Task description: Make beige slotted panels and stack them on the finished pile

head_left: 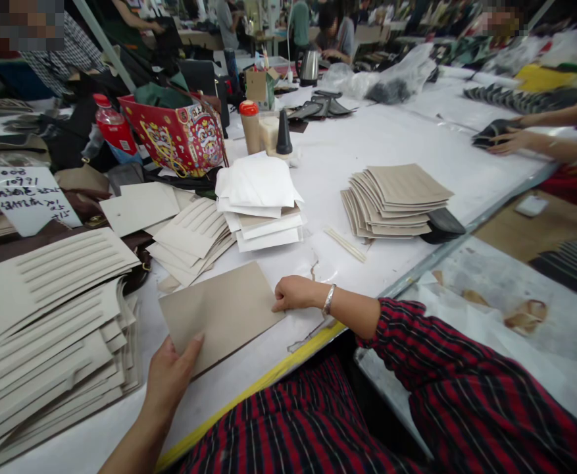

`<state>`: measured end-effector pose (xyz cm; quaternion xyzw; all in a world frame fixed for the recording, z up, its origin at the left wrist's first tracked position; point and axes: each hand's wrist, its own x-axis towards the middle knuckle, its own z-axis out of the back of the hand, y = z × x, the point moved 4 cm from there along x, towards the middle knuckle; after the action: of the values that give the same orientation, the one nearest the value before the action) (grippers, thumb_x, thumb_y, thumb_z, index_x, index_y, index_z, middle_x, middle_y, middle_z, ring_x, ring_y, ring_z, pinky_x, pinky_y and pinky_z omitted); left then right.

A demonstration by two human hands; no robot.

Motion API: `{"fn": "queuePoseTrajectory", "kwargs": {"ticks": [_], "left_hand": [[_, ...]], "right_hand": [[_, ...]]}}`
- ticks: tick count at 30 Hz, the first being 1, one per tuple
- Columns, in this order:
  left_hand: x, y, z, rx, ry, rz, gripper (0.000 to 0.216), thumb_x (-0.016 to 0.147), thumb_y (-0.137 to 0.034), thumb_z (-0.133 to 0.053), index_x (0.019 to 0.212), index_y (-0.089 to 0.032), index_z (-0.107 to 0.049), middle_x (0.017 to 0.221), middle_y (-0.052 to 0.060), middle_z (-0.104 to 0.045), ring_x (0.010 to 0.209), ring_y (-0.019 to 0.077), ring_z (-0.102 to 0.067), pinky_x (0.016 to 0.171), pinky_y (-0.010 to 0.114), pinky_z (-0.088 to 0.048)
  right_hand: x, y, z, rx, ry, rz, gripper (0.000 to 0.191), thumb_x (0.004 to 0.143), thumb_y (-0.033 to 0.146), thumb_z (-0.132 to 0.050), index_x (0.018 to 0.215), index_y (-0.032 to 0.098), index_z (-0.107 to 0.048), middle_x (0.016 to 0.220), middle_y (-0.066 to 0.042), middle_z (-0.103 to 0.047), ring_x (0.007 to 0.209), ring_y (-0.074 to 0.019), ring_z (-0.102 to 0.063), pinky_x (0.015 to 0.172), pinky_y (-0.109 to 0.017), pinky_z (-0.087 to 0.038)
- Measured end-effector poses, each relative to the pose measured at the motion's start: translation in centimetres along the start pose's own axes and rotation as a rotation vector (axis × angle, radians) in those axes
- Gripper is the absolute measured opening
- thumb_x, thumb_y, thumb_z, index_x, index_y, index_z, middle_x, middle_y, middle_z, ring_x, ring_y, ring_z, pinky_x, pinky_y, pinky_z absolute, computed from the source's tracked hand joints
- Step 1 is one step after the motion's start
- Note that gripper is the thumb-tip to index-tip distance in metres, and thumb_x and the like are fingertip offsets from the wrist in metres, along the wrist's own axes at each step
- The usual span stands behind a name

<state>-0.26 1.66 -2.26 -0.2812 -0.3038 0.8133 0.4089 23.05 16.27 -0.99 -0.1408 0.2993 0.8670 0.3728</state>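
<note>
A flat taupe rectangular panel (229, 309) lies between my hands near the table's front edge, its face plain. My left hand (172, 368) grips its near left corner, thumb on top and fingers underneath. At the panel's right edge, my right hand (295, 294) has its fingers curled closed against it. Left of the panel is a big pile of off-white panels with raised strips (56, 329). Just beyond it sit a smaller fan of similar pieces (194, 234) and a stack of white sheets (261, 197).
Farther right stands a stack of taupe pieces (397, 197), with thin pale strips (345, 243) beside it. A red patterned bag (174, 135), a red-capped bottle (115, 128) and a black cone (283, 135) stand behind. A co-worker's hands (512, 135) handle dark pieces at right.
</note>
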Motion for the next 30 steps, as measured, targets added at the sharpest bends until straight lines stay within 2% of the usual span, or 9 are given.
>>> {"fn": "queuePoseTrajectory", "kwargs": {"ticks": [4,14,18,22,25,30], "left_hand": [[0.0,0.1,0.0,-0.044,-0.006,0.002,0.050,0.069,-0.047,-0.055,0.107,-0.015,-0.056,0.097,0.008,-0.066,0.090,0.0248,-0.061,0.080,0.035,-0.048],[0.0,-0.1,0.3,0.099,0.009,-0.051,0.047,0.071,-0.050,-0.049,0.103,-0.015,-0.055,0.094,0.009,-0.065,0.089,0.0260,-0.060,0.078,0.036,-0.046],[0.0,0.0,0.8,0.190,0.161,-0.150,0.044,0.071,-0.046,-0.051,0.105,-0.018,-0.050,0.095,0.007,-0.063,0.086,0.0240,-0.059,0.075,0.036,-0.045],[-0.3,1.2,1.4,0.007,0.282,-0.112,0.045,0.071,-0.036,-0.055,0.110,-0.016,-0.044,0.076,0.001,-0.060,0.067,0.0176,-0.059,0.060,0.028,-0.046],[-0.3,1.8,1.6,-0.033,0.254,-0.101,0.041,0.070,-0.029,-0.056,0.108,-0.018,-0.046,0.064,-0.004,-0.054,0.057,0.0138,-0.055,0.053,0.023,-0.041],[-0.4,1.8,1.7,-0.002,0.218,-0.118,0.041,0.069,-0.026,-0.057,0.108,-0.019,-0.046,0.061,-0.006,-0.050,0.053,0.0116,-0.052,0.051,0.022,-0.038]], "right_hand": [[-0.1,0.0,0.0,0.007,0.010,-0.012,0.029,0.069,0.044,-0.058,0.067,0.016,-0.066,0.060,-0.002,-0.061,0.054,-0.0106,-0.048,0.048,-0.021,-0.028],[0.0,0.0,-0.2,-0.022,-0.009,-0.039,0.028,0.067,0.044,-0.060,0.069,0.017,-0.066,0.063,-0.002,-0.062,0.057,-0.0121,-0.050,0.048,-0.021,-0.028],[-0.3,0.4,-0.3,-0.016,-0.023,-0.052,0.027,0.068,0.043,-0.060,0.067,0.017,-0.066,0.062,-0.003,-0.061,0.056,-0.0125,-0.050,0.048,-0.022,-0.028],[-0.1,0.3,-0.7,-0.009,-0.040,-0.077,0.025,0.069,0.041,-0.059,0.064,0.017,-0.064,0.058,-0.002,-0.057,0.053,-0.0116,-0.046,0.048,-0.023,-0.027],[0.1,0.0,-1.1,0.006,-0.038,-0.079,0.027,0.069,0.043,-0.057,0.061,0.018,-0.062,0.052,0.001,-0.052,0.050,-0.0108,-0.043,0.048,-0.023,-0.026],[0.1,0.1,-1.2,0.015,-0.020,-0.087,0.030,0.069,0.045,-0.055,0.057,0.018,-0.059,0.049,0.002,-0.047,0.048,-0.0103,-0.040,0.047,-0.024,-0.026]]}}
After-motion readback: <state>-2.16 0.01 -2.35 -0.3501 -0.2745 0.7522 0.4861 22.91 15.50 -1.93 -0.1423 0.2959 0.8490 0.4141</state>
